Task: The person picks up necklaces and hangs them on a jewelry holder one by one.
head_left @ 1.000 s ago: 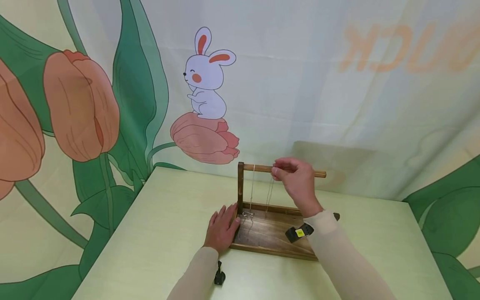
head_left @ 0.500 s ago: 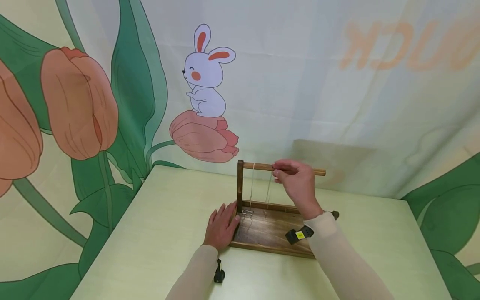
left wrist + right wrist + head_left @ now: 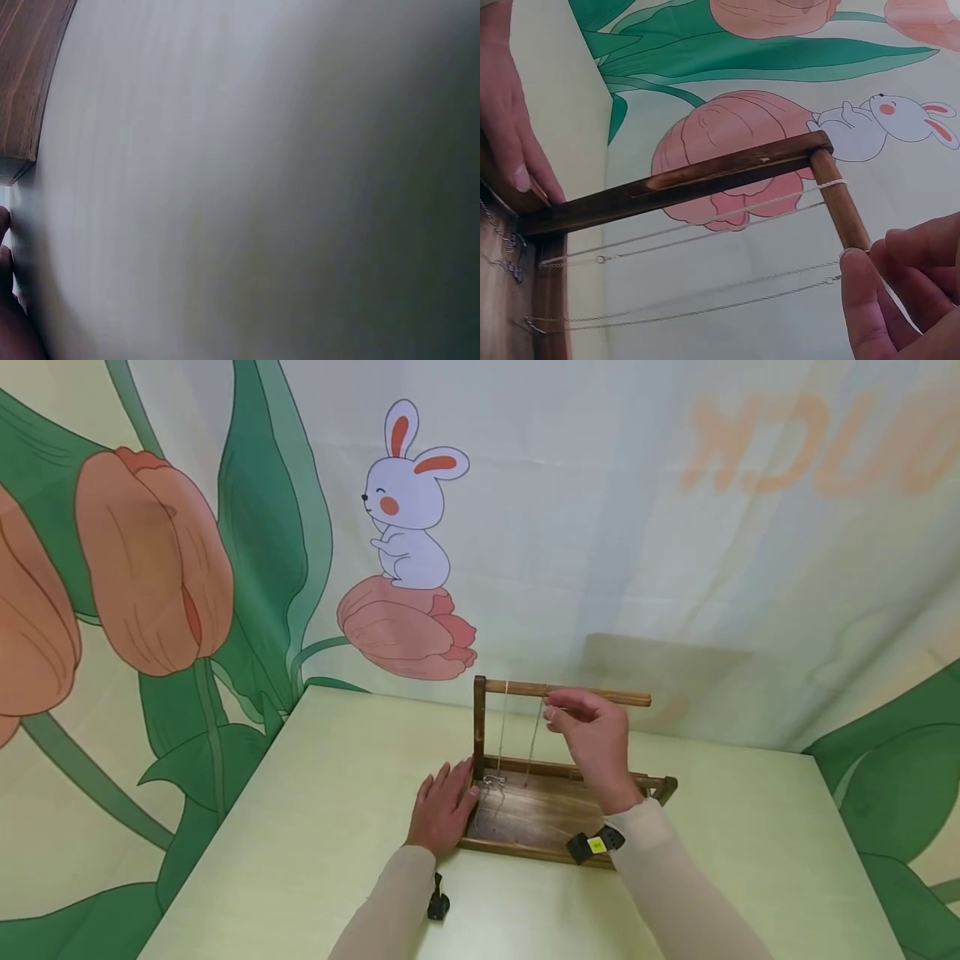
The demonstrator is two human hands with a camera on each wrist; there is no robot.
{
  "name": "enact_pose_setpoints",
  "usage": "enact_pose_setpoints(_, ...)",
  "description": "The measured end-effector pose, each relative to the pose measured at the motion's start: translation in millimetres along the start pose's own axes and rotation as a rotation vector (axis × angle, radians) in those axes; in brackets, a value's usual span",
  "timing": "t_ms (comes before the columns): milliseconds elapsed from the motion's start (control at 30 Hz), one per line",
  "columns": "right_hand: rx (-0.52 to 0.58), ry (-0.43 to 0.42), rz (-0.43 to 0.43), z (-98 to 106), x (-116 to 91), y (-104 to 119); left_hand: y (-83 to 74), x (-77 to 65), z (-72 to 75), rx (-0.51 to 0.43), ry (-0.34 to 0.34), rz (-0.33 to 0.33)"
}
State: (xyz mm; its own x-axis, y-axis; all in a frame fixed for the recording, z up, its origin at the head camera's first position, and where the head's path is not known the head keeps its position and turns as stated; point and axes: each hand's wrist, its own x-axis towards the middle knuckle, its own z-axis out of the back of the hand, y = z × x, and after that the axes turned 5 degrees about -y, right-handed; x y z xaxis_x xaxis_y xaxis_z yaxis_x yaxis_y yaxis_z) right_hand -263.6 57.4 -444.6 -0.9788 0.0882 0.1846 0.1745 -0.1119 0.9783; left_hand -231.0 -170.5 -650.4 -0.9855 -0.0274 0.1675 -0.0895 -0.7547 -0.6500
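Observation:
A dark wooden tray-like stand (image 3: 525, 853) has an upright post (image 3: 480, 727) at its left end, carrying a lighter wooden bar (image 3: 630, 698). Two thin chain necklaces hang from this bar, the left one (image 3: 503, 727) and the right one (image 3: 727, 304). Just below the bar, my right hand (image 3: 596, 735) pinches the top of the right necklace between thumb and fingertips; its fingers partly hide the contact. My left hand (image 3: 442, 810) rests against the stand's left end, fingers extended. In the left wrist view only a stand corner (image 3: 26, 90) and a sliver of fingers show.
The stand sits on a pale table (image 3: 360, 760). Behind it hangs a cloth backdrop (image 3: 540, 568) printed with tulips and a rabbit. A short dark wooden post (image 3: 666, 789) rises at the stand's right end. Small metal hooks (image 3: 514, 247) show near the tray's left end.
My right hand has dropped slightly from the bar to just under it, with the right necklace's strands drawn closer together. My left hand stays in place; the head view has tilted a little.

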Motion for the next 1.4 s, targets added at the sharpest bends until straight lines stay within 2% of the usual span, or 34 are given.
enact_pose_setpoints(267,0.025,0.058,-0.061,-6.6,-12.2,-20.9,-3.1,0.3,4.2,0.001,0.018,0.013)
enact_pose_setpoints(467,0.020,0.141,-0.123,-14.3,-19.6,-37.9,-4.4,0.8,6.9,-0.002,0.020,0.016)
enact_pose_setpoints(667,-0.006,0.240,-0.103,-22.5,-25.8,-52.1,-3.8,1.2,4.9,0.010,0.025,0.014)
enact_pose_setpoints(867,-0.010,0.310,-0.145,-29.8,-31.8,-63.7,-2.0,2.3,3.1,0.010,0.026,0.017)
enact_pose_setpoints(1000,-0.029,0.386,-0.152,-34.1,-32.4,-73.9,-1.3,2.9,2.9,0.016,0.030,0.025)
enact_pose_setpoints(1267,-0.141,0.580,-0.132,-36.6,-30.1,-101.8,-0.2,2.1,2.1,0.012,0.036,0.019)
enact_pose_setpoints(1400,-0.173,0.644,-0.140,-36.7,-28.1,-112.7,0.3,1.1,0.7,0.007,0.030,0.020)
